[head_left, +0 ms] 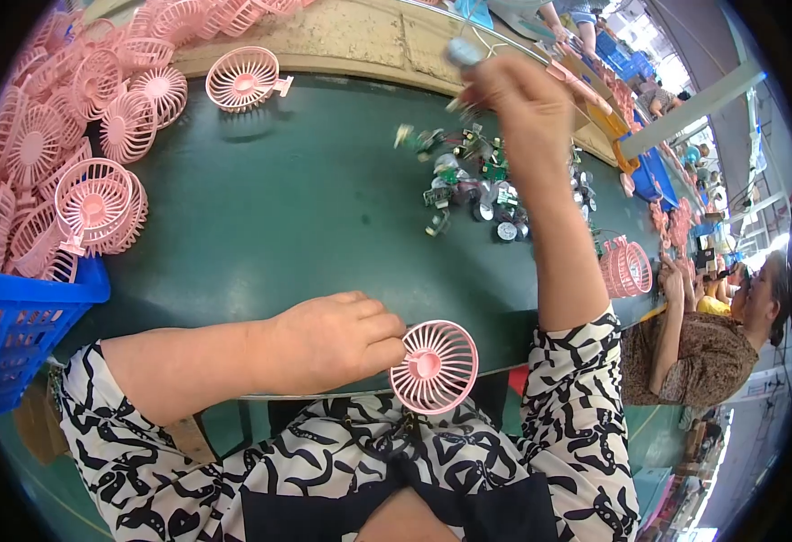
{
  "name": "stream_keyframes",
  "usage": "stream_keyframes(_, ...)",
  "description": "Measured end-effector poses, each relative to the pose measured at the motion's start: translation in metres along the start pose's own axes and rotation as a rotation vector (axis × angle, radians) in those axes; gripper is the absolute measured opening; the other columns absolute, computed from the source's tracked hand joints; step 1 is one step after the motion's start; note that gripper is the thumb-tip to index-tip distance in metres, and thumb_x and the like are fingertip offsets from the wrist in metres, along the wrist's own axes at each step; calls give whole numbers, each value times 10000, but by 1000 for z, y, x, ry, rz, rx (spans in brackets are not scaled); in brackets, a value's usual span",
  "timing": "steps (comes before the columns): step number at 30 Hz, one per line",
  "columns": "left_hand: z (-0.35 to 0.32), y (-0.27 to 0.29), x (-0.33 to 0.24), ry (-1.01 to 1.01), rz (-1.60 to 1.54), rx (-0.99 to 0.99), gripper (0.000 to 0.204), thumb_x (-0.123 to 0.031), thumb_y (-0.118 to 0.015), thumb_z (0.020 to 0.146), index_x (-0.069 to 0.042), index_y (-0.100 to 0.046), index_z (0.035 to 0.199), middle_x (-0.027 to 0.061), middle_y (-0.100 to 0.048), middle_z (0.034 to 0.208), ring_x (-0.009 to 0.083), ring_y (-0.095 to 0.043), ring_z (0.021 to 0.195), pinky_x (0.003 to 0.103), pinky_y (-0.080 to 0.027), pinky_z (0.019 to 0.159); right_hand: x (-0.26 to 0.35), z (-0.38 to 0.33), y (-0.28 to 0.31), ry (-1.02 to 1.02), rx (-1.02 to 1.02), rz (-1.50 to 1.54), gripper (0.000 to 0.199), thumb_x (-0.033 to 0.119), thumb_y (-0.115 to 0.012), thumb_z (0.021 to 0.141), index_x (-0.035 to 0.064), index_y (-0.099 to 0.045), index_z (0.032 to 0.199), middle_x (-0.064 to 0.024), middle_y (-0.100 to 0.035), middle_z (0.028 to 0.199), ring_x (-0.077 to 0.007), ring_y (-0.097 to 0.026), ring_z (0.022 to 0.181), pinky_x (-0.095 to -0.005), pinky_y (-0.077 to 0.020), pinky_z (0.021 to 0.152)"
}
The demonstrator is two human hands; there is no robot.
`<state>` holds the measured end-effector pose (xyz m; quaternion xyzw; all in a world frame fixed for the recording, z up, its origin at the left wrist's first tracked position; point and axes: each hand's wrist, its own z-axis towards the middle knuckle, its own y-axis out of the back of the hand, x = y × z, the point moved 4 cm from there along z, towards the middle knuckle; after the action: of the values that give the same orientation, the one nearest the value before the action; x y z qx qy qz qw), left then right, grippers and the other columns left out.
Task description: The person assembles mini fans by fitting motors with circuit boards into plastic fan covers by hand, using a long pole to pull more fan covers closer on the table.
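Pink fan grille (434,366) sits at the near edge of the dark green table (288,217), right in front of the person's lap, and everything else can be placed from it. The left hand (337,339) lies just to the left of that grille, fingers curled, with the fingertips pinching its rim and keeping it upright so that its round face and spokes show.

The right hand (518,99) is raised well beyond the grille, up over the far side of the table. Its fingers are bunched together around a small grey part (462,51) that pokes out above them; how tightly they grip it I cannot tell, since the hand is a little blurred.

Beyond the grille, beneath that lifted hand, lies a loose scatter of small green circuit boards and dark motors (477,185). Far off to the grille's left, a big heap of pink grilles (62,135) spills along the table's edge, and a blue plastic basket (17,325) stands below that heap. One single pink fan head (244,79) lies alone at the far edge of the table, straight across from the grille and a bit left. To the grille's right, another pink cage (626,268) rests on the table, close to a second person in a brown patterned top (694,357) seated at the same table.
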<state>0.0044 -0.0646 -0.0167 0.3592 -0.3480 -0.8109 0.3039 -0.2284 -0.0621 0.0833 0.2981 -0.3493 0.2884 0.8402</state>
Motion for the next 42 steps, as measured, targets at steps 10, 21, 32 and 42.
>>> stream_keyframes(10,6,1,0,9,-5,12,178,-122,-599,776,-42,-568,932,97,-610,997,242,-611,918,355,-495,825,15,49,-26,-17,116,-100,238,221,-592,936,16,-683,856,-38,-654,761,-131,-613,705,-277,-495,692)
stream_keyframes(21,-6,0,8,79,-1,15,187,-115,-685,796,-41,-577,930,102,-608,1034,263,-616,923,383,-506,823,-81,39,-82,-449,361,52,197,221,-620,926,37,-677,886,-32,-660,802,-108,-592,661,-256,-495,646)
stream_keyframes(32,1,-2,7,54,12,20,191,-115,-682,811,-38,-575,949,108,-611,1053,277,-610,971,394,-504,857,-69,50,-40,-285,279,-66,187,182,-613,870,33,-703,804,-19,-663,778,-130,-586,774,-298,-443,754)
stream_keyframes(42,7,0,3,54,2,54,180,-98,-683,814,-41,-575,947,109,-611,1048,283,-605,994,401,-502,863,-75,58,-14,-433,259,-155,212,248,-643,886,69,-724,967,3,-704,957,-117,-574,915,-331,-413,843)
